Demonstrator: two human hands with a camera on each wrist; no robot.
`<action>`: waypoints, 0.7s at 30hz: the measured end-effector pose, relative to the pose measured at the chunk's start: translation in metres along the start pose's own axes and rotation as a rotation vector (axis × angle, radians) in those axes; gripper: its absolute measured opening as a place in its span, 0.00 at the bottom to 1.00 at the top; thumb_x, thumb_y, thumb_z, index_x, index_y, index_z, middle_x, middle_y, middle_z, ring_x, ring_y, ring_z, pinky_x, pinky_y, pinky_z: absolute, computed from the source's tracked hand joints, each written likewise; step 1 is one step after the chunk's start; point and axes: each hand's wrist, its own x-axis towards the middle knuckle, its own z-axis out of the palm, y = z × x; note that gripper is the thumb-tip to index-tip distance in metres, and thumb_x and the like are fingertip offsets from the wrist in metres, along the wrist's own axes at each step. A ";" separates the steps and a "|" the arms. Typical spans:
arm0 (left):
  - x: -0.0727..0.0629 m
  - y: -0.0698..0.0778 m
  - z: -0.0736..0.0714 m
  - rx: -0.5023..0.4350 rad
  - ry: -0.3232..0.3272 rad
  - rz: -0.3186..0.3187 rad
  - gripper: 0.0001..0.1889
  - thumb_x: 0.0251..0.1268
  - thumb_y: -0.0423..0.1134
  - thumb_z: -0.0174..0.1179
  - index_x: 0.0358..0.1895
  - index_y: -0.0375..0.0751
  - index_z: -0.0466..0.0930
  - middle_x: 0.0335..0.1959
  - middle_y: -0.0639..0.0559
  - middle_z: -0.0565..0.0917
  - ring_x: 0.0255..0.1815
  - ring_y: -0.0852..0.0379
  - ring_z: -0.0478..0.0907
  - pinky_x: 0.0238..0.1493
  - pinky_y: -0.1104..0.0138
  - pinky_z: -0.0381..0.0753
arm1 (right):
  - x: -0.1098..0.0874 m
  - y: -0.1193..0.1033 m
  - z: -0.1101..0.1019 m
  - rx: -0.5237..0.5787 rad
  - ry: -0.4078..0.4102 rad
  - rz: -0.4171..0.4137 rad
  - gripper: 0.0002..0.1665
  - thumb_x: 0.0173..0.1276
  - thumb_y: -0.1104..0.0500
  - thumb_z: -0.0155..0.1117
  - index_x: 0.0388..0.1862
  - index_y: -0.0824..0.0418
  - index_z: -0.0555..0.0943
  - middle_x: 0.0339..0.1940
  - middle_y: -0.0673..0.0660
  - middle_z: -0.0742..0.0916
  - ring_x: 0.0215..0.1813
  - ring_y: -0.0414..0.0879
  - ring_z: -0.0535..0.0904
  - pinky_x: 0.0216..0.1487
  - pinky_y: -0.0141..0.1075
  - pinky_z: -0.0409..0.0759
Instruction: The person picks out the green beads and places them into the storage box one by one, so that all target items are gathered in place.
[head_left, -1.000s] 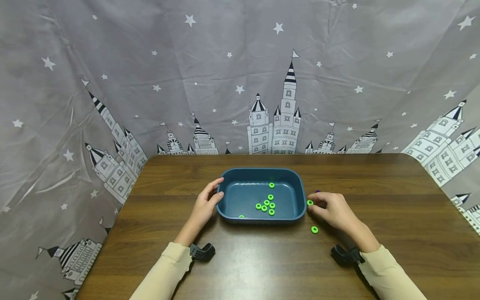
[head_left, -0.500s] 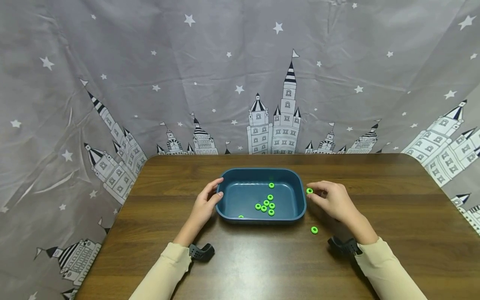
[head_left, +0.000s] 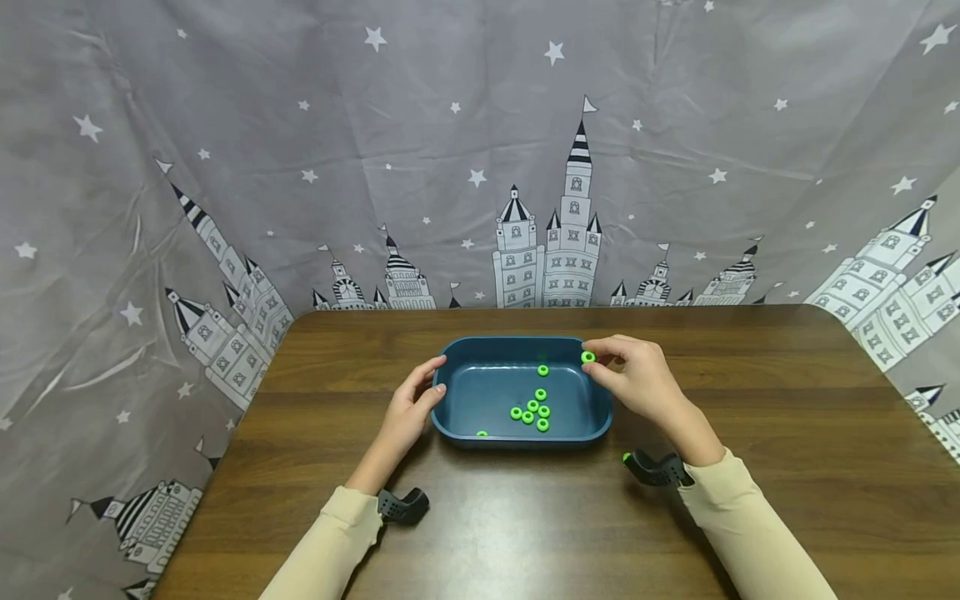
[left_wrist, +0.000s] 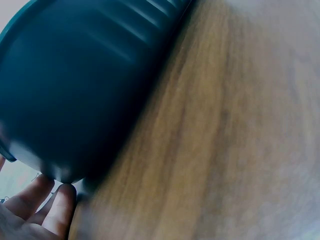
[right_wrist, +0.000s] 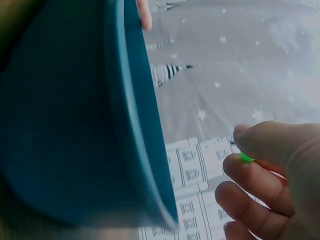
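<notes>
No writing, label, brand or number can be read in any view. The grey backdrop cloth [head_left: 480, 150] carries only printed pictures (white stars and striped castle towers, across the upper half of the head view), and the blue tray [head_left: 517, 346], the green rings [head_left: 534, 408] in it and the wooden table [head_left: 750, 400] bear no markings.

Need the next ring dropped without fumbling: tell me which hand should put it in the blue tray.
Right. The right hand pinches a green ring above the blue tray, at its far right corner. The left hand rests against the tray's left rim and holds no ring, so it likely serves best steadying the tray.
</notes>
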 end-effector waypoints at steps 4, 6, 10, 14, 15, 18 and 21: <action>0.000 0.000 0.000 0.000 0.002 -0.005 0.24 0.75 0.32 0.54 0.72 0.40 0.72 0.72 0.38 0.74 0.69 0.40 0.72 0.60 0.75 0.72 | 0.003 -0.009 0.008 0.016 -0.071 0.007 0.14 0.61 0.65 0.74 0.46 0.66 0.89 0.38 0.58 0.91 0.37 0.47 0.85 0.40 0.44 0.84; 0.000 0.000 0.001 0.000 0.000 -0.004 0.24 0.75 0.32 0.54 0.72 0.40 0.71 0.72 0.38 0.74 0.70 0.40 0.72 0.60 0.76 0.71 | 0.004 -0.012 0.013 0.031 -0.120 0.018 0.14 0.62 0.65 0.73 0.47 0.66 0.89 0.40 0.59 0.92 0.38 0.48 0.85 0.42 0.46 0.85; 0.000 0.000 0.000 0.000 -0.003 -0.003 0.24 0.75 0.32 0.54 0.72 0.40 0.71 0.73 0.39 0.73 0.70 0.40 0.71 0.60 0.76 0.71 | 0.005 -0.015 0.023 0.048 -0.196 0.020 0.14 0.63 0.66 0.72 0.48 0.68 0.88 0.41 0.59 0.92 0.38 0.46 0.85 0.44 0.48 0.86; 0.000 -0.001 0.000 -0.005 -0.008 -0.013 0.24 0.75 0.32 0.55 0.72 0.41 0.71 0.73 0.40 0.73 0.71 0.40 0.71 0.60 0.76 0.71 | 0.006 -0.016 0.032 0.039 -0.244 0.012 0.14 0.64 0.64 0.71 0.48 0.67 0.88 0.41 0.59 0.92 0.38 0.45 0.85 0.43 0.45 0.85; 0.000 -0.001 0.000 -0.006 -0.007 -0.013 0.24 0.75 0.32 0.55 0.72 0.41 0.71 0.73 0.40 0.73 0.71 0.41 0.71 0.60 0.76 0.71 | 0.006 -0.016 0.035 0.036 -0.255 0.010 0.14 0.65 0.64 0.71 0.48 0.67 0.88 0.42 0.59 0.92 0.38 0.46 0.85 0.43 0.45 0.85; 0.000 -0.001 0.000 -0.007 -0.005 -0.014 0.24 0.75 0.32 0.55 0.72 0.41 0.71 0.73 0.40 0.73 0.71 0.41 0.70 0.61 0.76 0.71 | 0.009 -0.015 0.040 0.037 -0.281 0.007 0.14 0.65 0.63 0.70 0.48 0.67 0.88 0.43 0.59 0.92 0.39 0.46 0.86 0.43 0.44 0.86; 0.000 -0.001 0.000 -0.006 -0.006 -0.012 0.24 0.75 0.33 0.55 0.72 0.41 0.71 0.73 0.40 0.73 0.71 0.41 0.70 0.61 0.76 0.71 | 0.011 -0.014 0.044 0.033 -0.300 0.004 0.13 0.65 0.64 0.70 0.48 0.68 0.88 0.42 0.60 0.92 0.38 0.47 0.86 0.43 0.44 0.86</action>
